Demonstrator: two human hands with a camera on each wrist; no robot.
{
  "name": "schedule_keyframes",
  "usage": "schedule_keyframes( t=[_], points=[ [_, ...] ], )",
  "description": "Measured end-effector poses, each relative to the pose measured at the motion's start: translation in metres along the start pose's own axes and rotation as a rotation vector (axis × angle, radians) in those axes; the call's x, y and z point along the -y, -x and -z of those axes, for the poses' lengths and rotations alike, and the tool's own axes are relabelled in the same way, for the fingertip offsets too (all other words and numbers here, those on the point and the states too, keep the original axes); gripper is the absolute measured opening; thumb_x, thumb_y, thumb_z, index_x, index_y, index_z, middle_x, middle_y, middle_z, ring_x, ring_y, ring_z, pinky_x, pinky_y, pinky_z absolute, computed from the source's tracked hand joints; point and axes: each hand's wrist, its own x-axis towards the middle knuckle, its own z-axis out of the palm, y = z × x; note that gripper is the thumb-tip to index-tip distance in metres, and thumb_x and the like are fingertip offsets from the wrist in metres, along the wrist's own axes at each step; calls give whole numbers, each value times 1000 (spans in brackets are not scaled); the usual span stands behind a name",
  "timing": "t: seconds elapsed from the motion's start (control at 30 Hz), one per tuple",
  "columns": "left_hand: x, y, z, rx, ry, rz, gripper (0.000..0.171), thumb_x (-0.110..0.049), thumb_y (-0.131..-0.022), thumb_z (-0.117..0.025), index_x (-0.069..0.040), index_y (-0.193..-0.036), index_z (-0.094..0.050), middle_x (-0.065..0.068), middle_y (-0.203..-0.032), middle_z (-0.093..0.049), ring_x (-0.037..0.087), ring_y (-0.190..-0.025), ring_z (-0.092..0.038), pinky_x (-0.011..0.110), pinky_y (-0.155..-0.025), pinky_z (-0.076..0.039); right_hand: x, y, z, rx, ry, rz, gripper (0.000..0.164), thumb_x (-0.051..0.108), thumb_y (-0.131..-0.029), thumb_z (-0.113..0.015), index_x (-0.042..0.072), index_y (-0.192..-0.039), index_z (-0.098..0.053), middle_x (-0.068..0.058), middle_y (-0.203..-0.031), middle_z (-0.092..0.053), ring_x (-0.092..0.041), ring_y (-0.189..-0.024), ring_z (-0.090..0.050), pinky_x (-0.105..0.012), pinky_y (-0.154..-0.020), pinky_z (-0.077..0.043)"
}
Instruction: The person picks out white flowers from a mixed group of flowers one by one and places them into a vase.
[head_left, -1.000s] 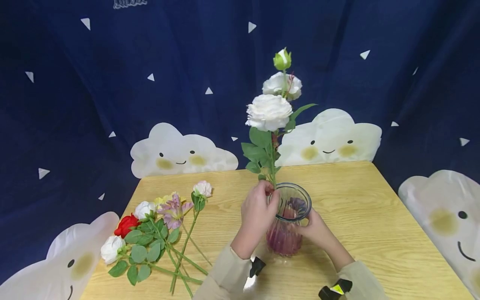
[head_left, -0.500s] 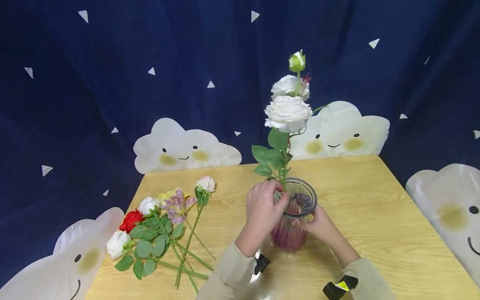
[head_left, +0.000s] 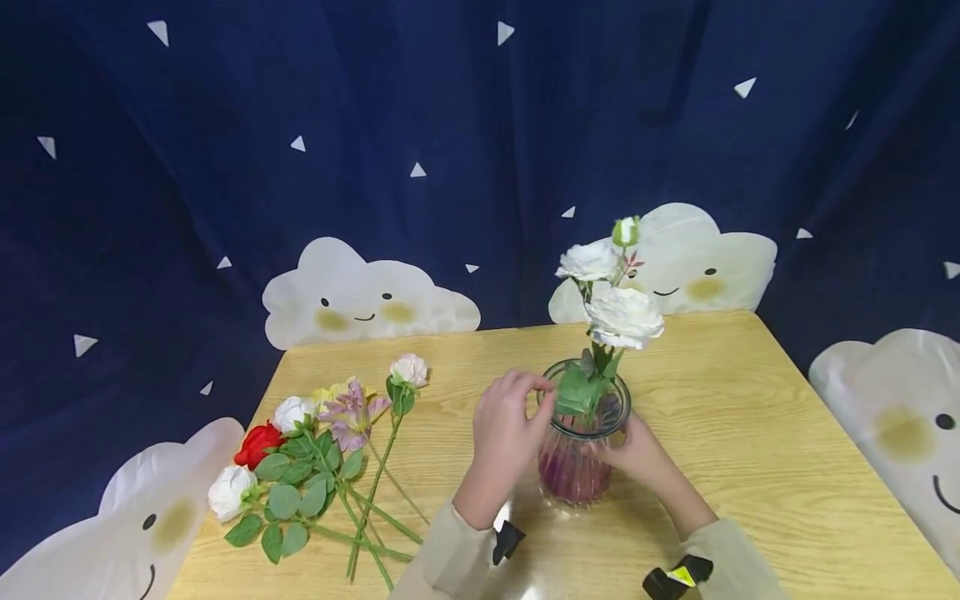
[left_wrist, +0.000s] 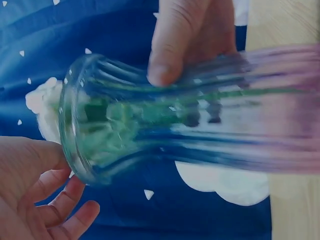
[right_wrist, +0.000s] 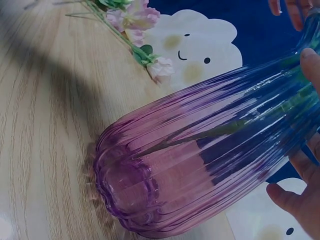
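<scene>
1. Because the vase (head_left: 576, 473) looks like ribbed glass, we judge it stiff, fairly heavy, smooth and easily chipped; it stands upright on the table (head_left: 765, 442).
2. Our right grip (head_left: 637, 458) is curled round the vase's neck, thumb on the near side, which seems a sound hold below the flared rim (head_left: 587, 434).
3. Our left grip (head_left: 510, 429) lies beside the rim, fingers bent and thumb apart from the forefinger; we see nothing held in it, and cannot tell whether it touches the glass.
4. The white flower (head_left: 626, 317) sits in the vase, its stem (right_wrist: 200, 136) reaching down near the base, its leaves (head_left: 577, 390) in the mouth, its blooms above.
5. We expect the flower to be light but top-heavy, the stem springy, the blooms soft and easily creased, so we would pinch the stem beneath them.
6. We would steady the vase by its neck, since shoving crowded leaves could tip it.
</scene>
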Motion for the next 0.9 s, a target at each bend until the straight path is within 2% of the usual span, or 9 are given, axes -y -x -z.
schedule_keyframes(
  t=[0.2,0.4,0.67,0.9],
  points=[
    [20,10,3,-5,-22,82,14,-28,-82,-56,-18,-85,-66,-3,-88,-65,13,-78,-58,26,-60,-45,2,1,-1,-3,11,-15,74,20,-70,-70,4,-132,-33,-25,-128,-47,-45,-121,-40,-66,-98,-28],
    [53,23,8,-45,-118,168,13,-26,-81,-56,-17,-84,-65,0,-86,-66,15,-71,-57,25,-54,-42,1,0,0,-2,-4,-13,74,19,-70,-70,5,-132,-33,-25,-129,-46,-45,-122,-39,-66,-98,-27],
    [108,46,33,-62,-248,360,15,-26,-82,-56,-14,-86,-65,4,-88,-66,19,-68,-57,27,-45,-38,1,0,-1,5,-4,-14,74,19,-71,-69,5,-133,-32,-25,-130,-46,-45,-122,-39,-67,-98,-27],
    [145,74,54,-17,-314,492,17,-23,-84,-53,-9,-86,-63,8,-84,-63,16,-56,-51,28,-41,-35,0,1,-1,2,1,-17,74,18,-70,-70,3,-132,-32,-26,-129,-46,-46,-120,-40,-67,-98,-27]
  ],
)
